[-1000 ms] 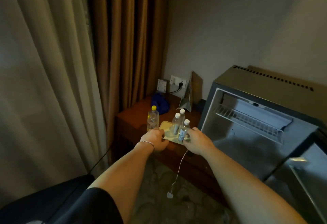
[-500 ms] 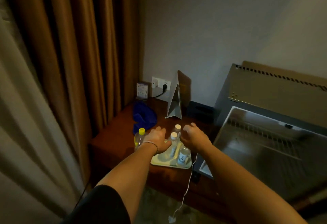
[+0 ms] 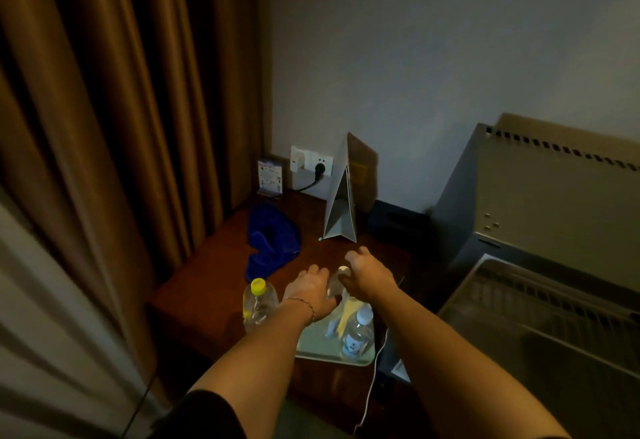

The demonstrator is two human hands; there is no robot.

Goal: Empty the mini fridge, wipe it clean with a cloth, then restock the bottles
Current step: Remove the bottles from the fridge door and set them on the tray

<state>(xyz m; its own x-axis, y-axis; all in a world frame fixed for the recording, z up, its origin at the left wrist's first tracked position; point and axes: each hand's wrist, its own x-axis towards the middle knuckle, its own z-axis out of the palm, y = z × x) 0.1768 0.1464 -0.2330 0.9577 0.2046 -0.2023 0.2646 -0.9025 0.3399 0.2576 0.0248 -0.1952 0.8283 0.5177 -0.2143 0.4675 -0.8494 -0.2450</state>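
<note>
The right hand [image 3: 369, 274] and the left hand [image 3: 308, 294], both with loose fingers and holding nothing, are now leaving the pale rectangular plastic tray [image 3: 332, 355] of small clear white-capped water bottles [image 3: 356, 334] set on the dark wooden desk [image 3: 207, 286] and reaching toward the crumpled blue cloth [image 3: 272, 241], so the wiping of the grey mini fridge [image 3: 540, 230] is probably coming next.

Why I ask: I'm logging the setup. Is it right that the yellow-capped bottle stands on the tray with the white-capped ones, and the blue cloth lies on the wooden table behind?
Not quite. The head view shows the yellow-capped bottle standing on the wooden table, left of the tray, not on it. The white-capped bottles are on the tray, and the blue cloth does lie on the table behind.
</note>
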